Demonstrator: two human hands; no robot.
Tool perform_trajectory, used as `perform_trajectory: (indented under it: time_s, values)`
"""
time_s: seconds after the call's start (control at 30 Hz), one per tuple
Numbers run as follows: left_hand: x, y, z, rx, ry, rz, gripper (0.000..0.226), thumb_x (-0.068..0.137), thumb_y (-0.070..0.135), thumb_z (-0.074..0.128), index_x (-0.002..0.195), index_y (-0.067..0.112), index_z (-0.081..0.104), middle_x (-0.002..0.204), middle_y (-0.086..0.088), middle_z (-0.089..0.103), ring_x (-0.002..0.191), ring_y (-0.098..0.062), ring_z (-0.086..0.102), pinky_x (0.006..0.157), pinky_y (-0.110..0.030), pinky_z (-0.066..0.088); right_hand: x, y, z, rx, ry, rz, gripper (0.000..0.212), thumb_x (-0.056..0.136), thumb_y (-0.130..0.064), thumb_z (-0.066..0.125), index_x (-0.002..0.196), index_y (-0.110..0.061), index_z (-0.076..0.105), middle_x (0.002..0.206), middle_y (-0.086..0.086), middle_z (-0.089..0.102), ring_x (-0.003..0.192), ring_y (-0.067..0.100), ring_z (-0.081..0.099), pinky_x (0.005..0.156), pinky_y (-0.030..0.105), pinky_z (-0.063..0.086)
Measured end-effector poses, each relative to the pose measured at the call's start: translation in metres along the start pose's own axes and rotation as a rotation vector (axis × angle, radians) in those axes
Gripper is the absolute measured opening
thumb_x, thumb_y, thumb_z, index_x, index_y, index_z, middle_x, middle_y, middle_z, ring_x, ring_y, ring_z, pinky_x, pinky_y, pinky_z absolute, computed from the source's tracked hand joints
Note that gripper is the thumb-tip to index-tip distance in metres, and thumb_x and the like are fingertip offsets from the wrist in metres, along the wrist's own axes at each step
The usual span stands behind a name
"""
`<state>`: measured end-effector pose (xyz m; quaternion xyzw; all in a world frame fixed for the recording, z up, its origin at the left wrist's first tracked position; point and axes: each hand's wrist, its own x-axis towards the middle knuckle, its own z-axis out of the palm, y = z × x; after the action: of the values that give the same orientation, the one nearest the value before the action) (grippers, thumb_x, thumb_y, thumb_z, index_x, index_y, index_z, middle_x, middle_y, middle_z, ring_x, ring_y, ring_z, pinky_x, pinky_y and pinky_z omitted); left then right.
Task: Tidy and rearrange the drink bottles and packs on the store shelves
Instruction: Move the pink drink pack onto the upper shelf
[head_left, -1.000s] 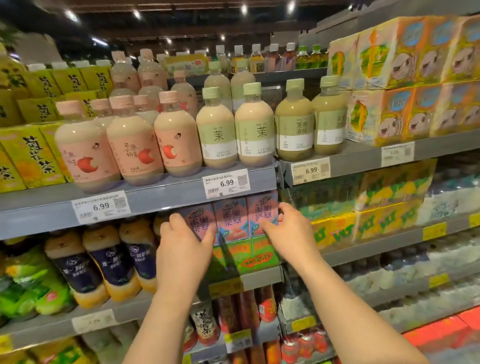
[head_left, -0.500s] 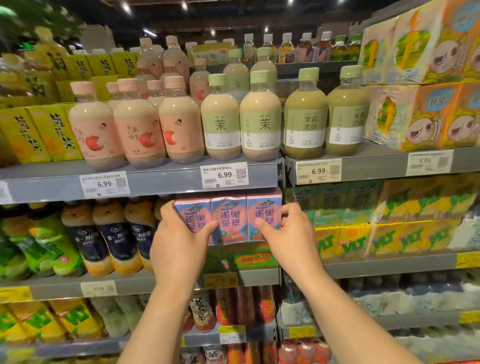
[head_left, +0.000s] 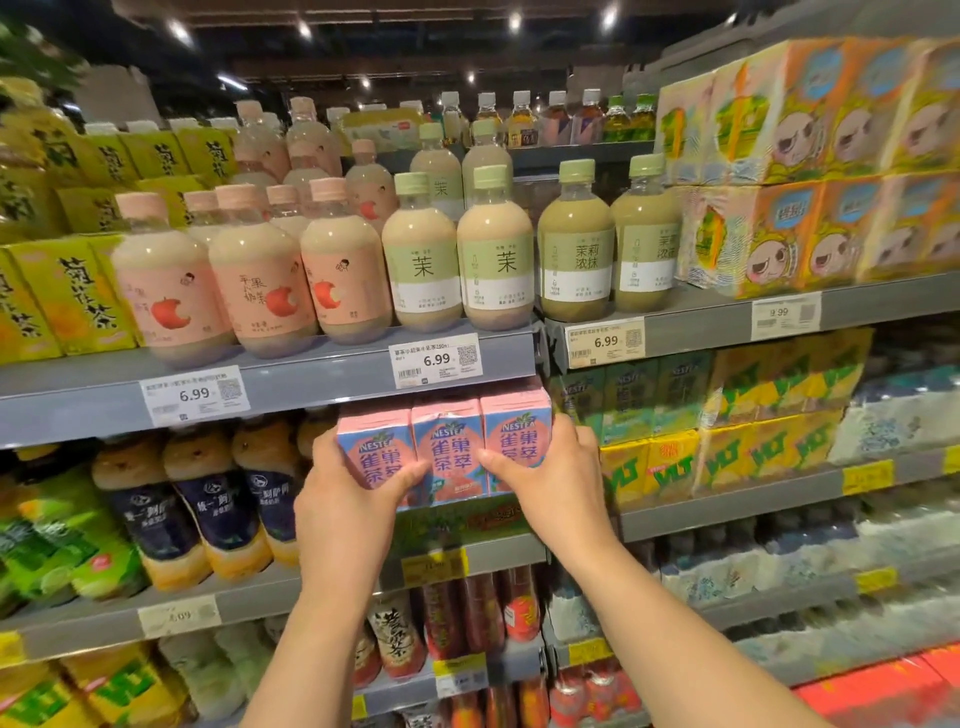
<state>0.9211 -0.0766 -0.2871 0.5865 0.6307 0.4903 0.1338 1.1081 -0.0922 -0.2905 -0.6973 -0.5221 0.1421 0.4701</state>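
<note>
1. Gripping a pink Nestea carton pack (head_left: 445, 448) from both sides: left hand (head_left: 349, 501) wrapping the pack's left end, thumb lying across the front of the left carton, fingers curling behind; right hand (head_left: 551, 480) clasping the right end, thumb pressing on the front between the middle and right cartons, fingers curling round the right side.
2. Sitting on the second shelf (head_left: 498, 556), just under the grey shelf edge (head_left: 322, 382) above; resting on top of a green pack (head_left: 457, 522) beneath it; showing three cartons side by side, facing forward.
3. Standing just left of the pack: dark-labelled bottles (head_left: 218, 512) in a row on the same shelf; lying to the right: green Nestea cartons (head_left: 623, 400) over yellow packs (head_left: 670, 467).
4. Lining the shelf above: pink apple-label bottles (head_left: 260, 275), then green-capped milk tea bottles (head_left: 460, 254), then two darker green bottles (head_left: 574, 249); showing price tags (head_left: 436, 358) reading 6.99 on the shelf edge.
5. Stacking at the upper right: cartoon-printed multipacks (head_left: 810, 171).
</note>
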Motion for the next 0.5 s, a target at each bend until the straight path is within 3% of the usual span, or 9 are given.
perform_trajectory:
  time_s: [0.13, 0.27, 0.5]
  values:
    - [0.004, 0.0, -0.004, -0.025, -0.046, -0.018, 0.066, 0.067, 0.046, 0.086, 0.104, 0.018, 0.04, 0.098, -0.007, 0.067, 0.091, -0.032, 0.065, 0.067, -0.035, 0.046, -0.005, -0.01, 0.001, 0.044, 0.008, 0.036, 0.084, 0.072, -0.055, 0.079, 0.133, -0.01, 0.043, 0.13, 0.006, 0.052, 0.12, 0.024, 0.05, 0.092, 0.035, 0.047]
    - [-0.003, -0.002, -0.012, -0.015, -0.06, -0.01, 0.064, 0.066, 0.049, 0.085, 0.102, 0.019, 0.041, 0.097, -0.007, 0.068, 0.087, -0.031, 0.066, 0.069, -0.039, 0.054, -0.018, -0.011, -0.002, 0.088, 0.031, 0.071, 0.084, 0.068, -0.055, 0.082, 0.132, -0.013, 0.047, 0.126, 0.001, 0.059, 0.115, 0.02, 0.055, 0.091, 0.037, 0.052]
    - [-0.036, 0.013, -0.036, -0.042, -0.071, 0.111, 0.06, 0.068, 0.046, 0.085, 0.104, 0.02, 0.045, 0.09, -0.003, 0.066, 0.078, -0.027, 0.062, 0.06, -0.034, 0.046, -0.061, -0.007, -0.027, 0.16, 0.116, 0.096, 0.06, 0.067, -0.051, 0.085, 0.112, -0.026, 0.054, 0.105, -0.013, 0.064, 0.098, 0.009, 0.062, 0.08, 0.032, 0.055]
